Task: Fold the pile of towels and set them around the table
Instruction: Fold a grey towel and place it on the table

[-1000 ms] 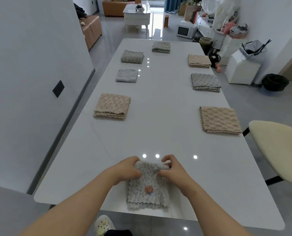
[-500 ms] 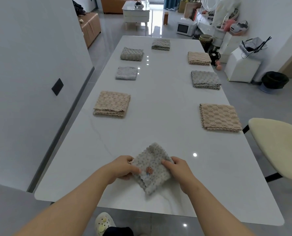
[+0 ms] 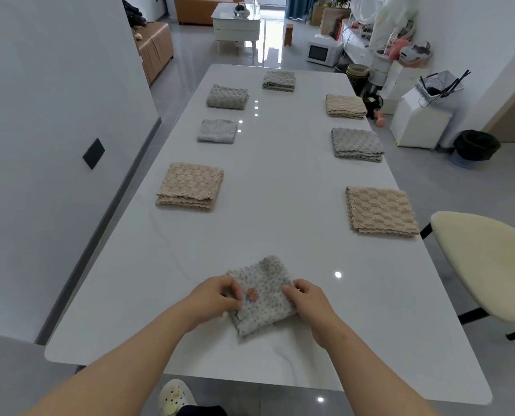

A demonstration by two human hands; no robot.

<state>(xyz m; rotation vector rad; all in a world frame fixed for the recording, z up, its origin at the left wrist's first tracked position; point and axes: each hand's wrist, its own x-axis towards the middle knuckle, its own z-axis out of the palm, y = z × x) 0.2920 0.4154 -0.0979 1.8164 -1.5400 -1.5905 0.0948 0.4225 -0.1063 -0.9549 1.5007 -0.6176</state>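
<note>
Both hands — left hand (image 3: 213, 297), right hand (image 3: 308, 300) — pinch the folded dotted towel (image 3: 263, 295) with curled fingers on the white bench (image 3: 280, 181).

The scene was brightly and evenly lit, with daylight entering from the far end of the room. The glossy floor (image 3: 268, 55) there showed a strong white glare streak. The white table (image 3: 280, 181) carried small pinpoint reflections of lamps overhead. Shadows were faint and soft-edged, and a pale one lay beside the spotted towel (image 3: 265, 307). Wide-angle distortion bowed the table edges and walls towards the frame borders. The left hand (image 3: 214, 295) appeared slightly smeared. Distant objects were soft in detail.
</note>
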